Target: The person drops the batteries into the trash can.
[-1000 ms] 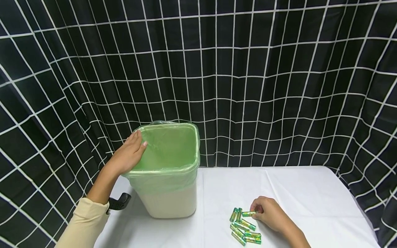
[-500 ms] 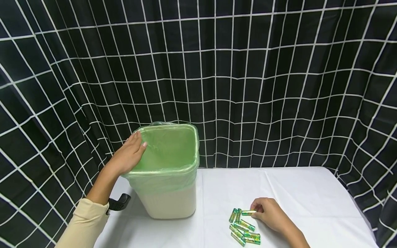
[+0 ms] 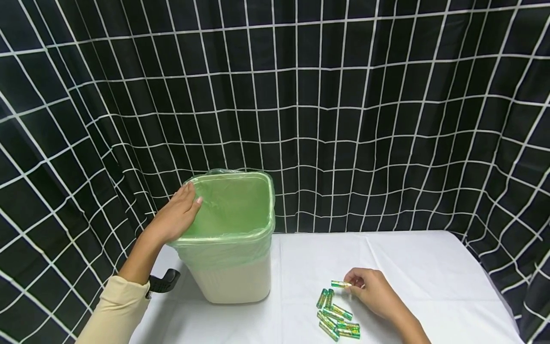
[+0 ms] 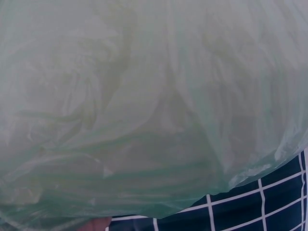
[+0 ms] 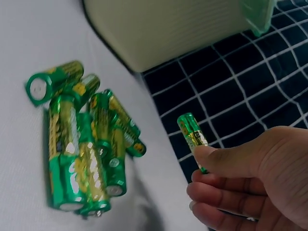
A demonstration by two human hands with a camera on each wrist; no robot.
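A pale bin (image 3: pixel 240 282) lined with a thin green bag (image 3: pixel 227 203) stands at the left of the table. My left hand (image 3: pixel 177 215) rests over the bin's left rim with its fingers straight. In the left wrist view the bag's folds (image 4: pixel 144 106) fill most of the picture. Between thumb and fingertips my right hand (image 3: pixel 371 289) pinches a green and gold battery (image 3: pixel 339 284), also clear in the right wrist view. Just beyond and beside it lies a loose pile of several like batteries (image 3: pixel 337 317), some touching or overlapping.
A white cloth covers the table (image 3: pixel 408 267). Behind and at both sides hangs a black curtain (image 3: pixel 326 119) with a white grid. A black strap-like piece (image 3: pixel 165 281) sits at my left wrist, close to the bin.
The right hand has lifted the pinched battery off its place at the pile's upper right, moving it slightly up and left. The left hand stays on the bin rim.
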